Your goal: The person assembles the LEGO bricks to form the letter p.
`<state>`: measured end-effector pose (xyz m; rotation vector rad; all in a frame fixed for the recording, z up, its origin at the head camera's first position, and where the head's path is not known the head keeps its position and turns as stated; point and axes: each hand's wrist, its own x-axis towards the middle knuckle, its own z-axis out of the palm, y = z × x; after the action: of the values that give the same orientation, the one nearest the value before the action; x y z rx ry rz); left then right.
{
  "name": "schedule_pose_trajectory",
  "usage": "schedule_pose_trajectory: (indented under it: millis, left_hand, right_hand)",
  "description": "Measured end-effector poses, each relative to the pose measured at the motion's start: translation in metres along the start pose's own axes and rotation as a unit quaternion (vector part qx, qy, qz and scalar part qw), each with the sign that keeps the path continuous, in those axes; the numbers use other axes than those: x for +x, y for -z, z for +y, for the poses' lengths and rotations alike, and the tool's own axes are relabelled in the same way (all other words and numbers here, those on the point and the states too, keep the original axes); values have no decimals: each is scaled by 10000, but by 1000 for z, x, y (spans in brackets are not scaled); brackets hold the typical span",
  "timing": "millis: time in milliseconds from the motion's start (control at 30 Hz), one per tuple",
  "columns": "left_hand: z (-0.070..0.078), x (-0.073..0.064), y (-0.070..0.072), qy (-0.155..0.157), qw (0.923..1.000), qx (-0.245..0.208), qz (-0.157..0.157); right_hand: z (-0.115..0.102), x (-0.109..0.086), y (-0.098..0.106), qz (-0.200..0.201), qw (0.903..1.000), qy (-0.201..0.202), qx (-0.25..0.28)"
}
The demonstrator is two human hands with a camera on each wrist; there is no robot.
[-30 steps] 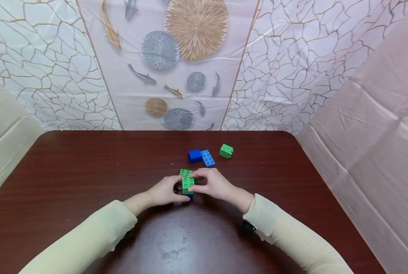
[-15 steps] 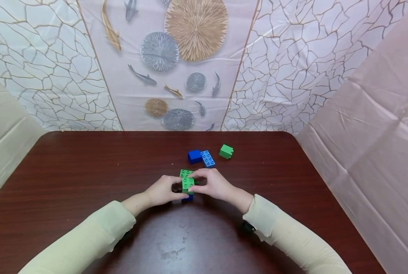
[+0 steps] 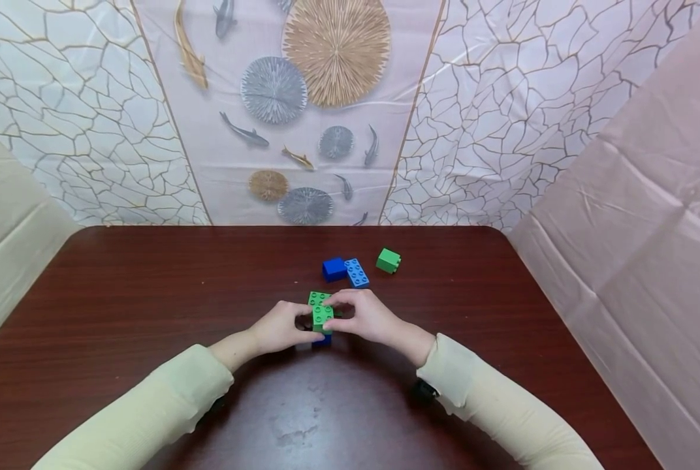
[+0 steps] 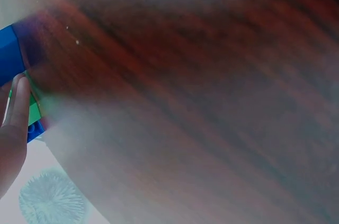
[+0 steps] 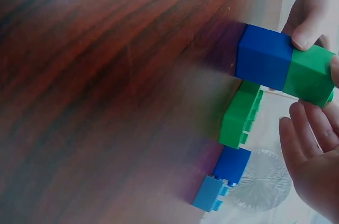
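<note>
In the head view, a green building brick (image 3: 322, 316) sits on top of a blue building brick (image 5: 264, 57), which stands on the table. My right hand (image 3: 369, 316) pinches the green brick between thumb and fingers from the right. From the left, my left hand (image 3: 279, 328) grips the same stack; its thumb lies near the seam between green and blue in the right wrist view. Just behind the stack is another green brick (image 5: 240, 116) with its studs up. In the left wrist view, fingers (image 4: 20, 102) partly hide the bricks.
Farther back on the dark wooden table (image 3: 150, 281) lie a dark blue brick (image 3: 334, 269), a lighter blue brick (image 3: 357, 273) beside it and a green brick (image 3: 388, 260) on its side. A patterned cloth (image 3: 338, 156) hangs beyond the table's far edge.
My left hand has shifted slightly, its thumb rising a little so more of the lower blue brick shows. The right hand and the loose bricks have stayed in place.
</note>
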<state>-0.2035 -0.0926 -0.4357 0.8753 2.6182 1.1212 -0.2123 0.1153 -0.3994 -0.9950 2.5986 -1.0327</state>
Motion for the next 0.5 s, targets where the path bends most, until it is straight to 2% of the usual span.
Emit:
schedule_pose_trajectory:
  millis: [167,267,400,500]
  left_hand:
    - [0,0,-3,37,9999,-112,-72]
    - [1,1,-3,177,9997,-133,-126]
    - [1,0,0,290,9995,-83,-100]
    - [1,0,1,287,9995,-51,-104]
  right_hand:
    - [11,0,2,10,9977,-247,625]
    - [18,1,5,369,9934,-553,929]
    - [27,7,5,868,9871,-979,925]
    - [32,12,3,869,9867,-1132,778]
